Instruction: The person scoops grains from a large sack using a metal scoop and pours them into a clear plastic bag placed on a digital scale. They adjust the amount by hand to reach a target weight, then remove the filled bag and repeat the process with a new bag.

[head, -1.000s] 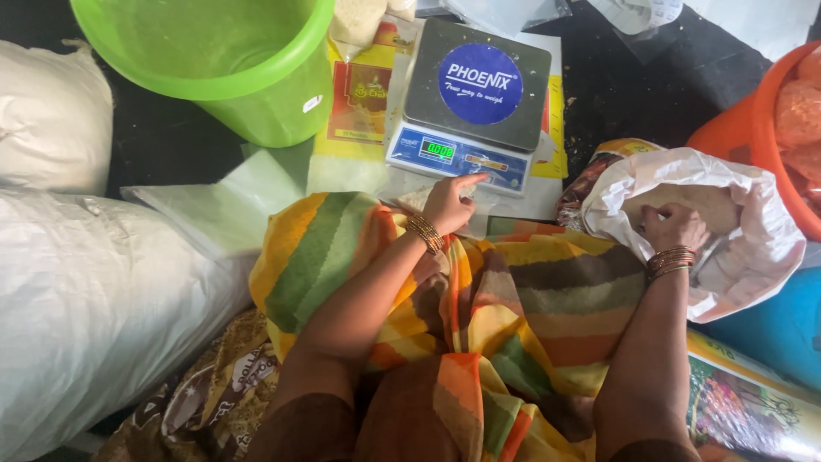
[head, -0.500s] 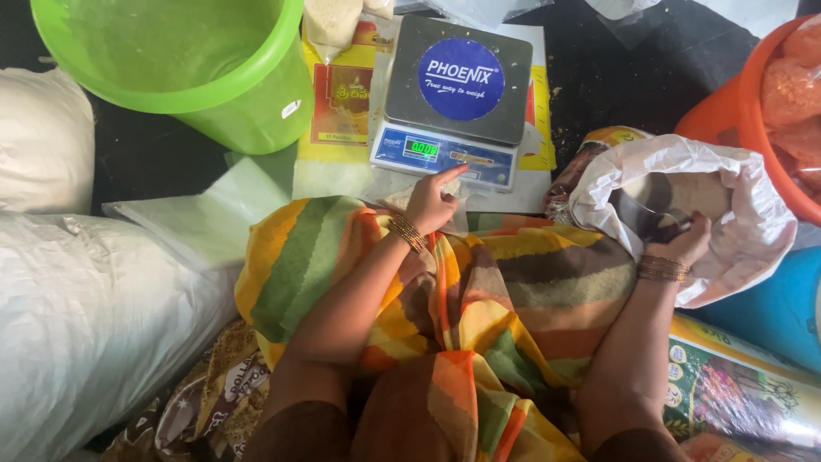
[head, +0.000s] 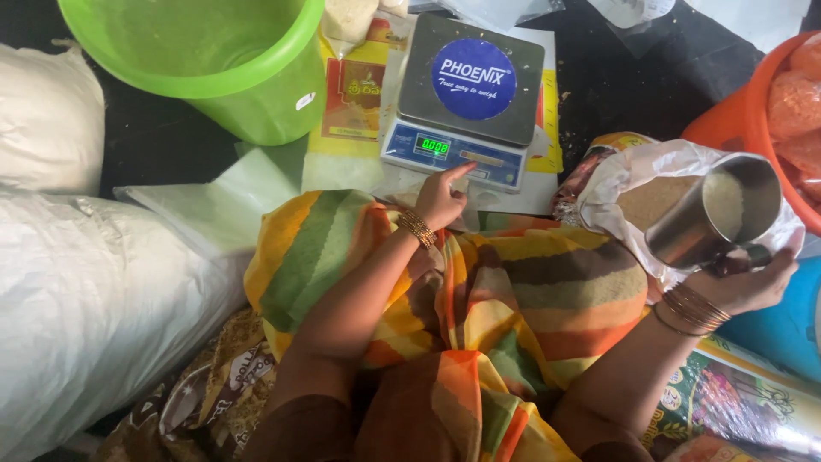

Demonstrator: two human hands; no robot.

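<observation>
The left hand (head: 440,198) points one finger at the front panel of the digital scale (head: 466,98), fingertip touching it, holding nothing. Right of the scale, the right hand (head: 746,282) grips a steel cup (head: 714,224) of pale grain above the open white sack (head: 650,184).

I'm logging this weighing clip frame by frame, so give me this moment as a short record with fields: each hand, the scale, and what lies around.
left hand: forefinger stretched to the front panel of the scale, at or just above its buttons
right hand: holds a steel cup, tilted, pale grain inside
scale: steel pan bare, green display lit
open sack: beside the cup, brown grain inside
green bucket: left of the scale
white sacks: far left
orange tub: far right
</observation>
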